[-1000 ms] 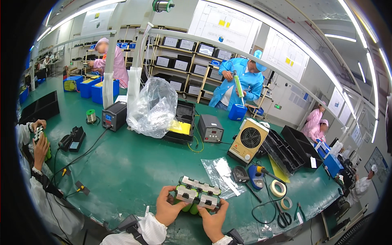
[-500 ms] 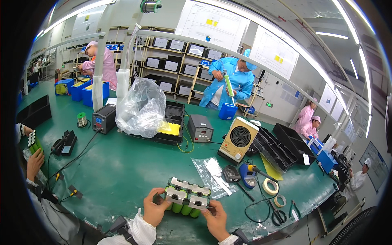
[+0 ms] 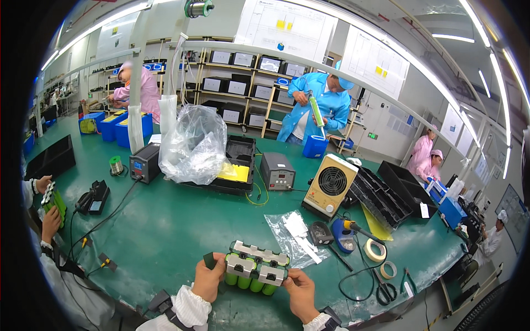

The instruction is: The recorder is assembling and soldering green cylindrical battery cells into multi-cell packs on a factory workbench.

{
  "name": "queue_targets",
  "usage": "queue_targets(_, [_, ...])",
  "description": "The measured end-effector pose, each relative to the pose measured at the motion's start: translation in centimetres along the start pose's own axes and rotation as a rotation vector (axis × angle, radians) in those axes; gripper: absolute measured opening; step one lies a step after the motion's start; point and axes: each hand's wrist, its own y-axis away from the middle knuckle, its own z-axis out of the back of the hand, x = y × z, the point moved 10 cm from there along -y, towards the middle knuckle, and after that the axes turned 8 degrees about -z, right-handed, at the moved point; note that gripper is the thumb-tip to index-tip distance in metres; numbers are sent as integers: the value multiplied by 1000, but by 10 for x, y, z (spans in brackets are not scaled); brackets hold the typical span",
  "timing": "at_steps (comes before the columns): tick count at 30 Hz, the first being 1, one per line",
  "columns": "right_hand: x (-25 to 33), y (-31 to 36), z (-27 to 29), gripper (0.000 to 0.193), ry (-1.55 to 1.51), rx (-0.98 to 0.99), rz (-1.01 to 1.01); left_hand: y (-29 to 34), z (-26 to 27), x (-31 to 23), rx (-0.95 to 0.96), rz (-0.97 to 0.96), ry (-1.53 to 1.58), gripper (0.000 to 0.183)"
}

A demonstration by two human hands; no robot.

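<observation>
A battery pack (image 3: 256,268) of green cylindrical cells, capped with silvery metal plates and black holders, is held at the bench's near edge. At its left end is my left hand (image 3: 207,280), closed with thumb and fingers against the pack. A small dark flat piece (image 3: 209,260) sticks up by the fingers of this hand; what it is I cannot make out. My right hand (image 3: 301,292) pinches the pack's right end. The undersides of the cells and some fingertips are hidden.
Right of the pack lie a plastic bag with white strips (image 3: 297,234), a soldering iron stand (image 3: 344,238), tape rolls (image 3: 375,250), scissors (image 3: 385,291) and pliers (image 3: 408,280). A fan unit (image 3: 329,185) stands behind. At left, a co-worker's hands hold another green pack (image 3: 53,205).
The dark flat piece now shows upright by my left fingers. The pack stays between both hands, while the whole view has shifted slightly.
</observation>
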Motion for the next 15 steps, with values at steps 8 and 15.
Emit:
queue_targets(8, [-2, -5, 0, 16, -68, -7, -26, -5, -1, -1, 7, 52, 23, 20])
queue_targets(15, [-10, -2, 3, 15, -56, -44, -51, -6, 16, 1, -36, -39, -150, 18])
